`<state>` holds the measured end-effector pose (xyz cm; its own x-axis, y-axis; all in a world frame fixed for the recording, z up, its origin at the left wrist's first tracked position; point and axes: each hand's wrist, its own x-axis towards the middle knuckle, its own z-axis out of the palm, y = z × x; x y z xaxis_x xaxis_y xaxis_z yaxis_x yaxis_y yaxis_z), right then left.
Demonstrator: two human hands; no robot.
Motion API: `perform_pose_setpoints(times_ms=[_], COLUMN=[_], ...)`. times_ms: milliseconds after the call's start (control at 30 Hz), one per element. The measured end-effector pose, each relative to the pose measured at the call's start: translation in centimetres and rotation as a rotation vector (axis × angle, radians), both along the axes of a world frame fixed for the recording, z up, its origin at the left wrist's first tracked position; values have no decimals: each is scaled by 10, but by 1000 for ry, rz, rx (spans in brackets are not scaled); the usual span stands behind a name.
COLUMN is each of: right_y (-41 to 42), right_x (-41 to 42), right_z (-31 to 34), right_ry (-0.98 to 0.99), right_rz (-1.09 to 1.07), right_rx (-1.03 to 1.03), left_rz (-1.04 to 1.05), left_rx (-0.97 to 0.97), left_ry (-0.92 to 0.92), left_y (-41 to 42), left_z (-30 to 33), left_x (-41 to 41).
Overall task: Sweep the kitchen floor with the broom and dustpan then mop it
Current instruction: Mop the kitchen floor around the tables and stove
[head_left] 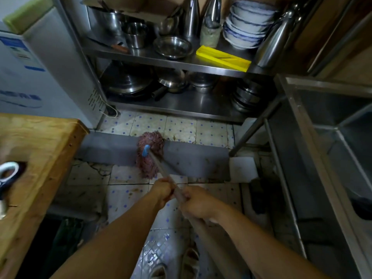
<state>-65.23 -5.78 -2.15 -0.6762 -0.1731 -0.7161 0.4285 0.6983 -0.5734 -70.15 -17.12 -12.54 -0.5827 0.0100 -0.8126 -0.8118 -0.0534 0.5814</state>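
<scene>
Both hands grip the mop handle: the left hand further down, the right hand just behind it. The reddish mop head lies on the grey floor strip before the steel shelf rack.

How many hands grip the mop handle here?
2. The left hand holds the pale mop handle nearer the reddish string mop head; the right hand grips just behind it.

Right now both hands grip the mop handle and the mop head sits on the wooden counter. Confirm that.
Not quite. The left hand and right hand do grip the mop handle, but the head view shows the mop head down on the floor, across a grey strip, not on the wooden counter.
</scene>
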Motion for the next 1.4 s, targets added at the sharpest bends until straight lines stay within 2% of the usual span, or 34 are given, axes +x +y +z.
perform_pose_setpoints(times_ms=[133, 400, 667, 833, 967, 1067, 1200, 1400], right_y=[-11, -9, 4, 4, 7, 8, 5, 4], right_x=[17, 31, 0, -30, -40, -43, -44, -32], right_z=[-9, -14, 14, 32, 42, 36, 14, -25], right_ry=[-40, 25, 60, -51, 39, 16, -58, -273], right_rz=[77, 35, 85, 35, 11, -55, -159, -360], right_rx=[90, 72, 133, 144, 91, 34, -45, -112], left_rz=[-28, 49, 118, 91, 90, 85, -25, -195], left_rx=[-30, 9, 55, -41, -117, -134, -213, -244], left_ry=[-48, -152, -109, -37, 17, 20, -5, -70], left_y=[-2, 12, 26, 29, 27, 25, 27, 41], left_z=[-24, -47, -9, 19, 33, 35, 25, -4], left_x=[8, 7, -16, -34, -46, -51, -51, -30])
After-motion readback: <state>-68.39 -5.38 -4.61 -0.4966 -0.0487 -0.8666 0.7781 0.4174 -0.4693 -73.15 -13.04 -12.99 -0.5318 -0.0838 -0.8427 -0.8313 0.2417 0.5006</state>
